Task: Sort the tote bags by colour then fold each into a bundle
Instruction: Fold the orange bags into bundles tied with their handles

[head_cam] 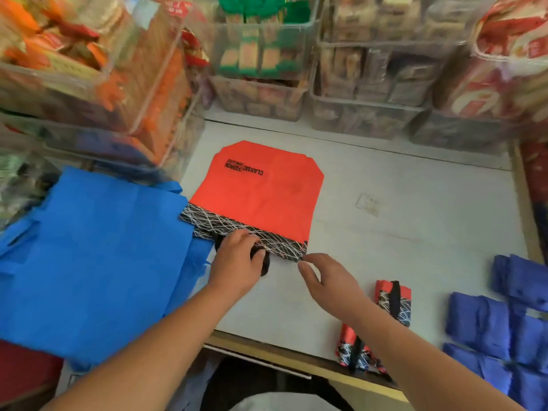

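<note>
Fold step starting on red tote bag point(261, 191), flat on the surface point(415, 218), patterned hem at the near edge.
Left hand point(237, 262) at the hem, fingers curled, thumb pinching the black handle point(264, 264) in. Right hand point(329, 280) loosely spread, fingertips just at the hem's right corner, gripping nothing. Unfolded blue totes point(89, 247) stacked left; red bundles point(393, 301) and blue bundles point(489, 321) done, near right. Next, probably: tuck handles flat, then fold or roll the hem away toward the far end.
</note>
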Motion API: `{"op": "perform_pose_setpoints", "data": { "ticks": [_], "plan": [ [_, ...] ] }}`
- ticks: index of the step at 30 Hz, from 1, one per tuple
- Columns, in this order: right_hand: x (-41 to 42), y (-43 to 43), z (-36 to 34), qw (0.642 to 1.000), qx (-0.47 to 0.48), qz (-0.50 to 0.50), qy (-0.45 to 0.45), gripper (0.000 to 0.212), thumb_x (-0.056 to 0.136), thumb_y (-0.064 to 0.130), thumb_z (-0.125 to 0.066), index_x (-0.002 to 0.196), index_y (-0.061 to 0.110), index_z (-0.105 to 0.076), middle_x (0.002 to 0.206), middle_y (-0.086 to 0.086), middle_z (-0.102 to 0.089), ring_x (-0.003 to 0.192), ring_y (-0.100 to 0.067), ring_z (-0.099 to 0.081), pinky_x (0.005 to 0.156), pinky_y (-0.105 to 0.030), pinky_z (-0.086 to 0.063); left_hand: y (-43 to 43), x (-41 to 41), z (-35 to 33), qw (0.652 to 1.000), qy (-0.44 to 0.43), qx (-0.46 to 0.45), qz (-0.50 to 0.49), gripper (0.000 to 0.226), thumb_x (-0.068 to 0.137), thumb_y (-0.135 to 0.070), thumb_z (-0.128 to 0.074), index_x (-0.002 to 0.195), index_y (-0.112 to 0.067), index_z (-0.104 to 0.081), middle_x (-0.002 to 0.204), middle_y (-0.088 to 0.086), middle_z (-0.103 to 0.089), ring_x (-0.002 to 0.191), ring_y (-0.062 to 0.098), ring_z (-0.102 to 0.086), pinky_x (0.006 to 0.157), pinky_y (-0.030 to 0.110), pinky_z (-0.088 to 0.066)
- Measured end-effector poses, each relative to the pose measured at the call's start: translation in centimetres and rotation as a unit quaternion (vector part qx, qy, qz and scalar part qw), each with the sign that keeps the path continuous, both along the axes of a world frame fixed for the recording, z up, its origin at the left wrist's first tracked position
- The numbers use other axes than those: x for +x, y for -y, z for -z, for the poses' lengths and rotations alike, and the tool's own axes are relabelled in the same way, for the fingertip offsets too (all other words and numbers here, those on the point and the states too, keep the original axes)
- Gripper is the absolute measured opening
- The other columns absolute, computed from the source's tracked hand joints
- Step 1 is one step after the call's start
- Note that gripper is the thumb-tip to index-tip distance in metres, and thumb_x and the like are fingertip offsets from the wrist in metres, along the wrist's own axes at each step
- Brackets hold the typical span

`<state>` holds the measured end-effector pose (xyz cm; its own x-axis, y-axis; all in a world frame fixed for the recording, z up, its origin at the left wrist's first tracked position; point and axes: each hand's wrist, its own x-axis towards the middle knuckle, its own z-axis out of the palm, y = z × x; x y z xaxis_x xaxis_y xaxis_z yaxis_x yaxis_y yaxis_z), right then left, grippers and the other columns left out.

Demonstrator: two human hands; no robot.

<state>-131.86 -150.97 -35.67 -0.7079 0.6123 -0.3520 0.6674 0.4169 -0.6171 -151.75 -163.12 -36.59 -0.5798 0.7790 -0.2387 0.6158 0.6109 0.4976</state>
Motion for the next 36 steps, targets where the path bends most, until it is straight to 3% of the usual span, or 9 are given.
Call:
{"op": "perform_pose_setpoints", "data": {
  "ticks": [7,10,15,17,20,26,30,34,36],
  "plan": [
    [-6.0,-0.5,3.6,0.998,0.036,-0.050,0.007,0.066,0.092,0.066,-0.036,0.132,0.022,-0.064,0.140,0.005,-0.058,0.133,-0.018,-0.049,0.106,-0.037,-0.046,0.2,-9.6,4.1,0.974,-0.028,-0.089,0.208,0.061,0.092,-0.048,-0.070,0.147,-0.029,-0.054,0.164,0.004,-0.035,0.153,0.026,-0.028,0.126,0.045,-0.020],
    [-6.9,-1.2,5.5,0.995,0.062,-0.065,0.034,0.069,0.090,0.069,-0.042,0.136,0.022,-0.063,0.145,0.005,-0.057,0.138,-0.019,-0.048,0.109,-0.041,-0.047,-0.7,-12.4,5.8,0.956,-0.090,-0.037,0.277,0.049,0.074,-0.040,-0.087,0.118,-0.024,-0.075,0.136,0.005,-0.066,0.117,0.029,-0.067,0.090,0.041,-0.058],
    [-7.3,-2.1,6.5,0.985,0.135,-0.096,0.048,0.060,0.076,0.053,-0.075,0.130,0.029,-0.064,0.130,0.011,-0.061,0.119,-0.021,-0.056,0.087,-0.038,-0.055,-1.2,-14.4,8.0,0.908,-0.185,0.035,0.373,0.021,0.087,-0.041,-0.063,0.081,-0.025,-0.076,0.120,0.000,-0.073,0.085,0.025,-0.070,0.054,0.032,-0.058],
    [-7.4,-2.5,6.5,0.979,0.167,-0.109,0.032,0.047,0.074,0.043,-0.081,0.118,0.029,-0.070,0.121,0.010,-0.066,0.110,-0.024,-0.064,0.077,-0.039,-0.059,-1.4,-14.5,7.3,0.913,-0.166,0.022,0.372,0.013,0.084,-0.037,-0.072,0.078,-0.026,-0.076,0.119,-0.005,-0.074,0.089,0.024,-0.071,0.058,0.034,-0.059],
    [-7.2,-3.3,5.7,0.979,0.192,-0.074,-0.004,0.013,0.086,0.036,-0.070,0.094,0.028,-0.077,0.097,0.010,-0.073,0.091,-0.022,-0.069,0.061,-0.036,-0.058,-2.3,-14.5,5.4,0.959,-0.024,-0.059,0.276,0.045,0.088,-0.059,-0.041,0.090,-0.027,-0.073,0.113,-0.010,-0.072,0.108,0.018,-0.065,0.082,0.040,-0.056],
    [-6.2,-3.5,3.5,0.974,0.226,-0.018,-0.008,0.014,0.092,0.021,-0.068,0.081,0.016,-0.061,0.074,0.005,-0.060,0.072,-0.024,-0.059,0.054,-0.031,-0.040,-2.6,-9.0,2.3,0.973,0.013,0.005,0.232,0.066,0.092,-0.072,-0.034,0.106,-0.020,-0.072,0.109,-0.005,-0.068,0.116,0.025,-0.057,0.099,0.037,-0.044],
    [-3.4,-1.5,2.5,0.967,0.252,-0.003,-0.044,0.024,0.094,0.035,-0.056,0.076,0.018,-0.057,0.064,0.003,-0.056,0.060,-0.026,-0.057,0.053,-0.035,-0.044,-2.7,-3.0,1.4,0.952,-0.024,0.122,0.279,0.051,0.088,-0.060,-0.056,0.116,-0.020,-0.073,0.119,-0.001,-0.073,0.116,0.018,-0.060,0.103,0.037,-0.047],
    [-0.7,-0.4,1.9,0.994,0.008,0.067,-0.086,0.028,0.096,0.051,-0.058,0.082,0.028,-0.065,0.072,0.009,-0.068,0.068,-0.012,-0.064,0.063,-0.038,-0.051,-3.7,0.0,1.5,0.922,-0.030,0.154,0.354,0.013,0.086,-0.029,-0.066,0.096,-0.028,-0.074,0.094,-0.006,-0.073,0.101,0.019,-0.067,0.100,0.045,-0.048],
    [0.5,-1.3,1.6,0.991,0.052,0.054,-0.110,0.027,0.100,0.049,-0.051,0.091,0.031,-0.069,0.090,0.013,-0.072,0.085,-0.009,-0.064,0.073,-0.035,-0.053,-4.2,-0.3,1.2,0.914,0.001,0.160,0.372,0.019,0.089,-0.029,-0.060,0.096,-0.028,-0.077,0.101,-0.009,-0.075,0.110,0.020,-0.066,0.106,0.042,-0.043]
  ]
}}
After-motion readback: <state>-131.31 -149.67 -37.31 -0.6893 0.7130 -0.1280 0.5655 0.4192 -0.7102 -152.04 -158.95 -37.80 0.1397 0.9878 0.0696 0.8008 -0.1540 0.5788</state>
